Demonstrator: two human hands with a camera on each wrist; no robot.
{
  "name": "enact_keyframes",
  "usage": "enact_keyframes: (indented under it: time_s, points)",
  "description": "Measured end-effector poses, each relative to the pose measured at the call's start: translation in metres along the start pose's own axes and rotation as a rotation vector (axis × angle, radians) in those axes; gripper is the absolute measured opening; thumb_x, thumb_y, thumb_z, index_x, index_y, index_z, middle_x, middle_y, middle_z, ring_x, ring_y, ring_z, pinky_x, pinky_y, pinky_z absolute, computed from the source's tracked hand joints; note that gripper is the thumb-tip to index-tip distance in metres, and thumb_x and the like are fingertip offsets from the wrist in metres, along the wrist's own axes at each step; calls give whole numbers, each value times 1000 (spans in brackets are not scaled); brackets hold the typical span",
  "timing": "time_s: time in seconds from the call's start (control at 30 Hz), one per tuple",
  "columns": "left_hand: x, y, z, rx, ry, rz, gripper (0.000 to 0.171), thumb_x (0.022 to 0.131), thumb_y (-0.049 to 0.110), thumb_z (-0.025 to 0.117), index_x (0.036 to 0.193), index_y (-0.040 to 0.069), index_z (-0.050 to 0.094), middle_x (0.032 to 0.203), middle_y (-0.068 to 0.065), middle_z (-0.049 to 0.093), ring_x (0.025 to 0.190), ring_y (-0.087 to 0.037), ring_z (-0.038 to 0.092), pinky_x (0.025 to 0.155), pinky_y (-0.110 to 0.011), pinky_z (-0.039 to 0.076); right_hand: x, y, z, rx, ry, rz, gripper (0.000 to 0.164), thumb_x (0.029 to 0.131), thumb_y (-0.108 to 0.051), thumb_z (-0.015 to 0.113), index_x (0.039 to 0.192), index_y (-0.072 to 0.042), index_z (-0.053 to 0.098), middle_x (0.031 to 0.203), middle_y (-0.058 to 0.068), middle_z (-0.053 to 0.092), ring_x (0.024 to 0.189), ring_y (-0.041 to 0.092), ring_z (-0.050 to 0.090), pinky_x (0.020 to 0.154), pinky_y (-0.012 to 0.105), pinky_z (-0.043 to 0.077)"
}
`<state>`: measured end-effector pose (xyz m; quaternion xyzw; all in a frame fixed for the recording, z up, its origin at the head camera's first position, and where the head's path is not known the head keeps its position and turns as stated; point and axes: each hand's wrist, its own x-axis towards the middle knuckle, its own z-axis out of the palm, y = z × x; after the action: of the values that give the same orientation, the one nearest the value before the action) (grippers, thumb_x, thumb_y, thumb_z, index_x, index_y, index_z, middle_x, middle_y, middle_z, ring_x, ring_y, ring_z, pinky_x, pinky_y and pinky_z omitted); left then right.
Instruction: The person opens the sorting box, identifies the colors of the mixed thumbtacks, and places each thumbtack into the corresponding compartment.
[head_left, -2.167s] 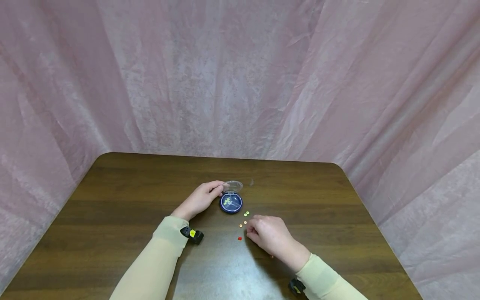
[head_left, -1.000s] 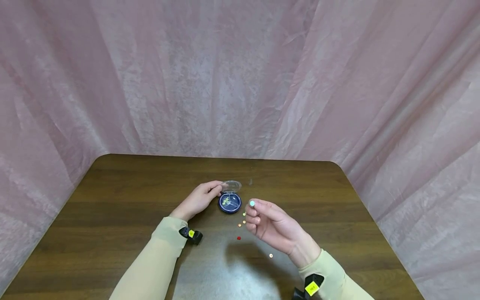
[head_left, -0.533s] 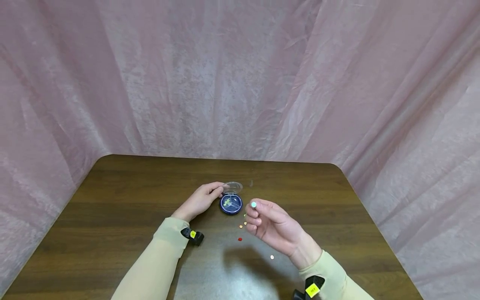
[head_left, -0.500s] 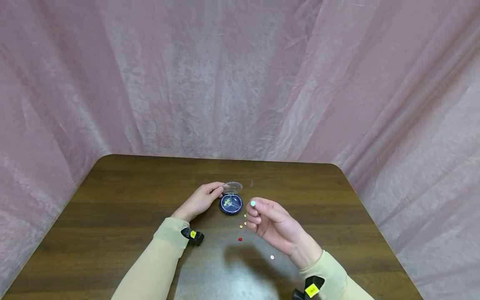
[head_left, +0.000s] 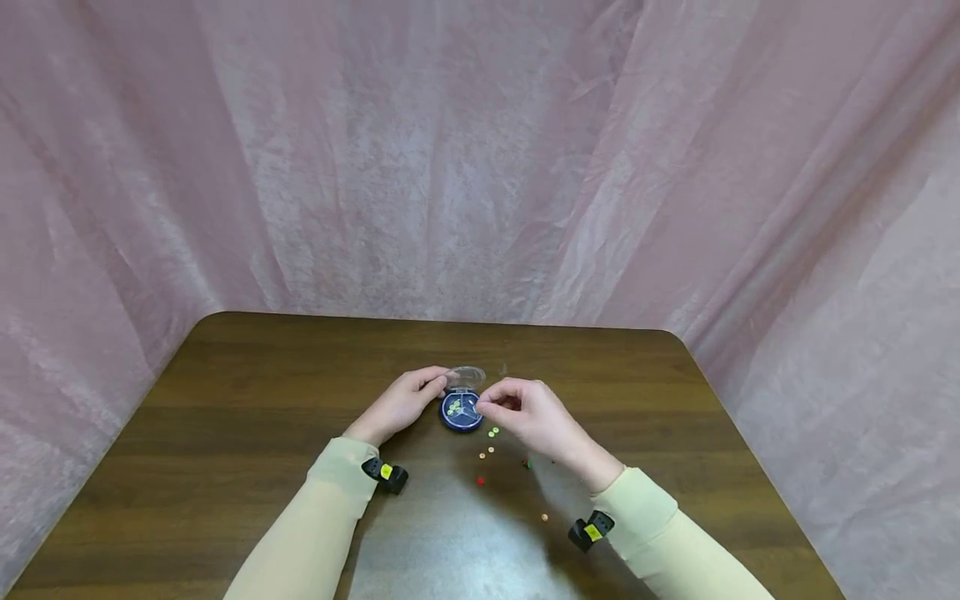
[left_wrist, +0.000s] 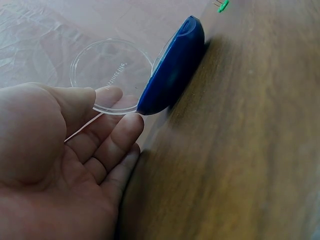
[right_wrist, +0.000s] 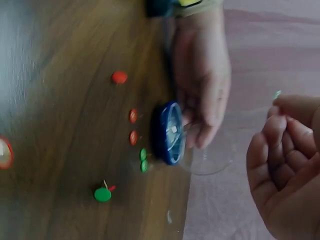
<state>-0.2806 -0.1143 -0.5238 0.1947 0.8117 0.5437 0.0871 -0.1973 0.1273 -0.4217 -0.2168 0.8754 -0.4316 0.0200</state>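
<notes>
Left hand [head_left: 400, 406] pinches the clear lid [head_left: 467, 377]; right hand [head_left: 536, 414] pinches what's probably a green tack [right_wrist: 277, 94]; filling seems the step, wanting careful release over the blue case [left_wrist: 172, 70]

Forearms and wrists of the person, head view. The left sleeve [head_left: 292, 529] and right sleeve [head_left: 697, 554] are long, plain and pale cream, with a faint greenish cast toward the wrist. Each ends in a broad cuff, the left cuff [head_left: 343, 458] and right cuff [head_left: 633, 504] both lightly creased. The left wrist unit [head_left: 395, 478] and right wrist unit [head_left: 581, 535] are compact, black and blocky; the left label [head_left: 386, 471] and right label [head_left: 593, 532] are bright yellow patches, their print too small to read. The left hand [head_left: 405, 402] and right hand [head_left: 536, 417] are bare.
</notes>
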Motion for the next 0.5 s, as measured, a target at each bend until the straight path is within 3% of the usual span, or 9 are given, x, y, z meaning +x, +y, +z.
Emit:
enact_keyframes:
  time_s: [0.2,0.5]
  points:
    - [-2,1,2,-6,-16,25,30,107,31,48,128,22,67,125,5,65,106,-16,61,96,-38,45,20,8,16,-358,10,-57,5,92,-31,68,88,-28,72,81,-20,61,71,2,56,66,24,46]
    - [-3,2,-2,0,-10,28,30,107,30,48,128,24,67,124,5,65,104,-16,60,96,-39,44,44,16,31,-519,-19,-78,9,91,-26,67,83,-26,70,74,-17,59,65,3,53,61,25,44]
